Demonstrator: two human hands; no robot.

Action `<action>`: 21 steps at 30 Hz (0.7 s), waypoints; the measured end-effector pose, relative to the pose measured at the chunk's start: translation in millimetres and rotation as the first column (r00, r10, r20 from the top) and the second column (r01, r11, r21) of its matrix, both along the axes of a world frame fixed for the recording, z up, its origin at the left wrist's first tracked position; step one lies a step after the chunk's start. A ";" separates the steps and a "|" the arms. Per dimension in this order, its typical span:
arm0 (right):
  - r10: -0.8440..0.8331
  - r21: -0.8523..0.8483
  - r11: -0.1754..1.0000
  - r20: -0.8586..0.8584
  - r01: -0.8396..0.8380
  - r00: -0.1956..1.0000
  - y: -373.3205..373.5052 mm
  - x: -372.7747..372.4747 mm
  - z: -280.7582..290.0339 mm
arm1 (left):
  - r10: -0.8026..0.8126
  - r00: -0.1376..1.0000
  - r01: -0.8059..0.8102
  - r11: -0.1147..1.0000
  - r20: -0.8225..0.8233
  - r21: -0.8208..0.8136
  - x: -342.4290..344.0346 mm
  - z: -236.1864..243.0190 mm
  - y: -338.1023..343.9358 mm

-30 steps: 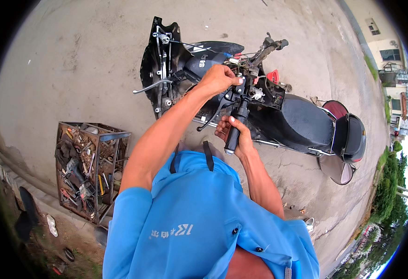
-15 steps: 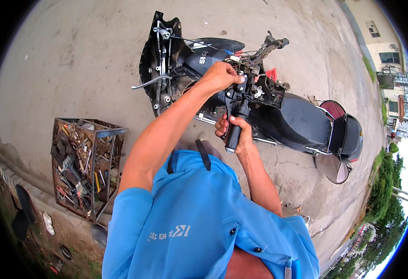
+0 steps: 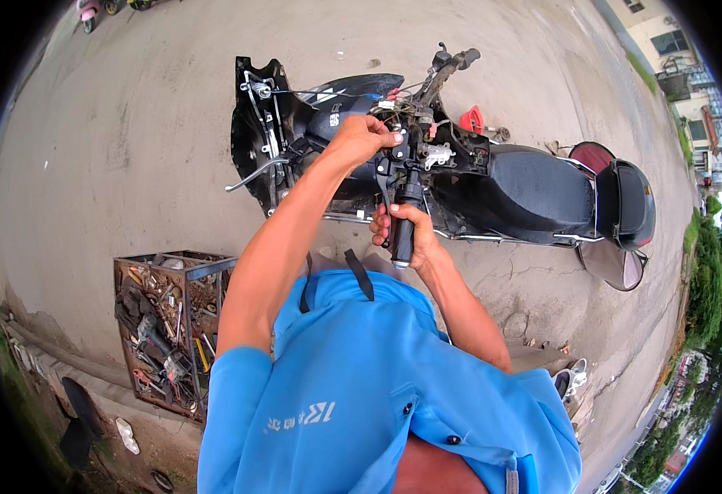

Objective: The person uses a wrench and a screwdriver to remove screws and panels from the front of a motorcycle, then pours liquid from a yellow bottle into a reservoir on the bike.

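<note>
A partly stripped black scooter (image 3: 542, 193) stands across in front of me, its wiring and frame bare around the steering area. My right hand (image 3: 417, 235) is closed round the black handlebar grip (image 3: 404, 240), thumb on top and fingers at the brake lever (image 3: 385, 198). At the inner end of that bar my left hand (image 3: 366, 138) is pinched, its thumb against the small black brake-fluid reservoir (image 3: 401, 151). Whatever sits between those fingertips is too small to make out. A second lever (image 3: 254, 175) sticks out of the detached-looking black front panel (image 3: 250, 123).
A rusty metal tool cart (image 3: 175, 329) with several tools and loose parts stands at the left. Beyond the scooter lies a red funnel-like part (image 3: 472, 120) near the far handlebar (image 3: 460, 62). A black top box (image 3: 626, 202) sits at the scooter's rear. A curb (image 3: 56, 354) runs along the lower left.
The view has shifted, so the scooter sits a little lower and the cart further right. Both hands keep the same places on the handlebar, with little visible movement of the fingers.
</note>
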State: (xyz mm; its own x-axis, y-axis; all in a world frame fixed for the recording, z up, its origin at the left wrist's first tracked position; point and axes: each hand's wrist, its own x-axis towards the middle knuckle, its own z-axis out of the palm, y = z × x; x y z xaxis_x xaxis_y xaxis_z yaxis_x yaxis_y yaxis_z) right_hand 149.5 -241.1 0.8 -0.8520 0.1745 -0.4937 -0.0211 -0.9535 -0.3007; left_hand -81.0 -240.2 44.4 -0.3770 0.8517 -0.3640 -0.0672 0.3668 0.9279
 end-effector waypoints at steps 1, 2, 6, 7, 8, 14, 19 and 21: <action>-0.016 0.049 0.999 0.037 0.014 0.999 -5.8 -5.7 11.7 | 0.003 1.000 -0.003 1.000 0.000 -0.002 -1.4 -1.5 -2.1; -0.029 0.048 0.998 0.025 0.028 0.999 -6.3 -6.5 13.8 | 0.006 1.000 -0.006 1.000 0.001 -0.004 -2.2 -2.7 -3.2; -0.057 0.065 0.996 0.043 0.054 0.997 -10.6 -6.8 19.6 | -0.030 0.999 0.028 0.999 -0.041 -0.040 0.4 8.4 -2.1; -0.060 0.070 0.996 0.057 0.056 0.997 -13.3 -7.0 21.4 | -0.027 0.998 0.024 0.998 -0.049 -0.057 1.4 12.6 -4.2; -0.063 0.075 0.995 0.072 0.058 0.995 -14.9 -7.1 22.0 | -0.024 0.998 0.019 0.997 -0.057 -0.074 1.1 15.8 -4.7; -0.035 -0.135 0.991 -0.162 0.013 0.986 -14.9 -11.1 35.1 | -0.029 1.000 0.029 0.997 -0.005 -0.071 -2.7 8.0 -4.7; 0.085 0.150 0.986 -0.047 -0.077 0.995 -1.1 -1.0 -26.9 | -0.025 0.999 0.023 0.996 -0.021 -0.084 -3.5 9.5 -3.1; 0.106 0.257 0.960 0.045 -0.114 0.993 -1.7 -2.7 -16.7 | -0.032 0.999 0.029 0.995 -0.026 -0.092 -2.2 12.5 -2.5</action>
State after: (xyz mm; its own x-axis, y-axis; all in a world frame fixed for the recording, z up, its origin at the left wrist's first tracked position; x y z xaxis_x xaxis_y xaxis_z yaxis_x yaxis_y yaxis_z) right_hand 146.8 -242.8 -15.8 -0.8580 0.2062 -0.4704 0.0925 -0.8388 -0.5365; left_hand -83.2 -242.7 56.9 -0.3623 0.8262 -0.4315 -0.0301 0.4523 0.8914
